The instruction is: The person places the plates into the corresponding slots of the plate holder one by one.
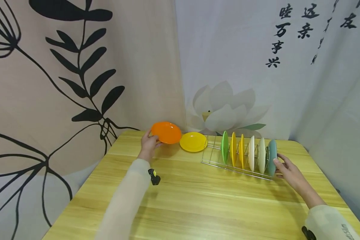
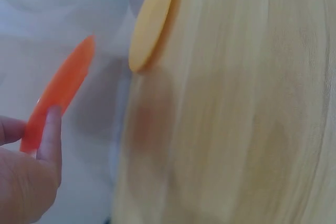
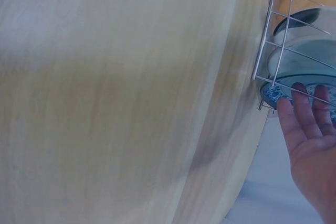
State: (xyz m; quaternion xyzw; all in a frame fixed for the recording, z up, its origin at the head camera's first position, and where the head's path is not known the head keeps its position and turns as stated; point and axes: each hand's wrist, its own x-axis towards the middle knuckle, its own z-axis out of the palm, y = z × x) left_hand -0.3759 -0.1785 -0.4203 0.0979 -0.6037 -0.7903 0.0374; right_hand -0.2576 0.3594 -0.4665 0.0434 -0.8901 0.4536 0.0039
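An orange plate (image 1: 166,132) is held up off the table at the back left. My left hand (image 1: 149,144) pinches its left rim, thumb on one face and fingers on the other, as the left wrist view also shows. Just right of it, a yellow plate (image 1: 193,142) lies flat. At the rack's right end a blue plate (image 1: 272,157) stands on edge. My right hand (image 1: 289,170) touches that plate from the right; in the right wrist view its fingers (image 3: 303,109) stretch nearly straight against the blue-patterned face.
The wire dish rack (image 1: 237,170) holds several upright plates: a green plate (image 1: 225,147), yellow ones and white ones beside the blue one. Behind the wooden table (image 1: 198,203) hangs a printed curtain (image 1: 144,66), close to the table's back edge.
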